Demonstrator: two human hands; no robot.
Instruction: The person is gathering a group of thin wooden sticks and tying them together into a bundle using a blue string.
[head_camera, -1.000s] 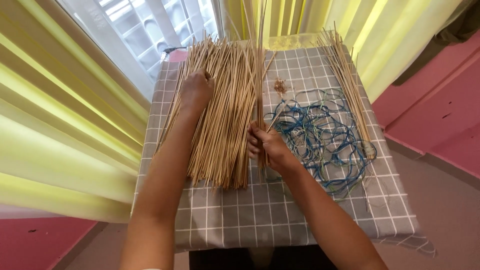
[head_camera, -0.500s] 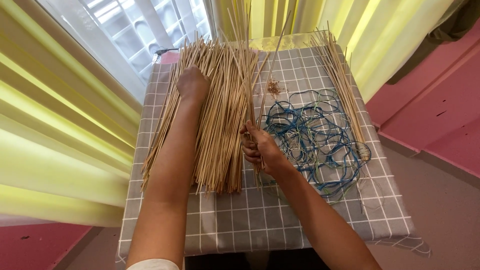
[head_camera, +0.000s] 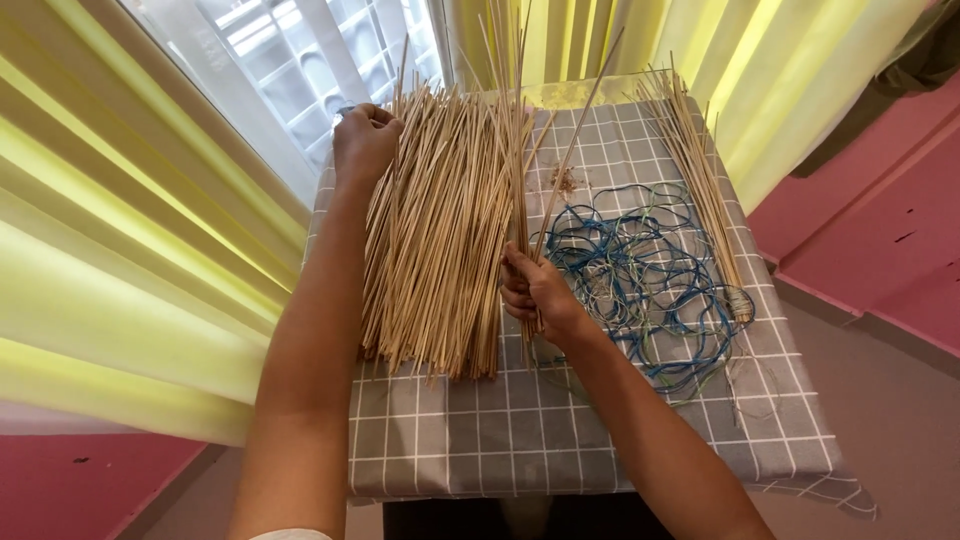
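On the checked grey tablecloth (head_camera: 600, 440), right hand (head_camera: 535, 292) gripping a few upright thin sticks (head_camera: 517, 120), left hand (head_camera: 365, 140) curled loosely atop the flat stick pile (head_camera: 435, 240), tangled blue cord (head_camera: 650, 270) beside.

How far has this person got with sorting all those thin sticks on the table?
Early, it seems. A small row of sticks already lies apart along the right of the checked cloth. In hand: the right hand grips a few sticks raised upright, while the left hand rests on the far end of the big pile. That pile remains large, and the blue cord lies loose and tangled.
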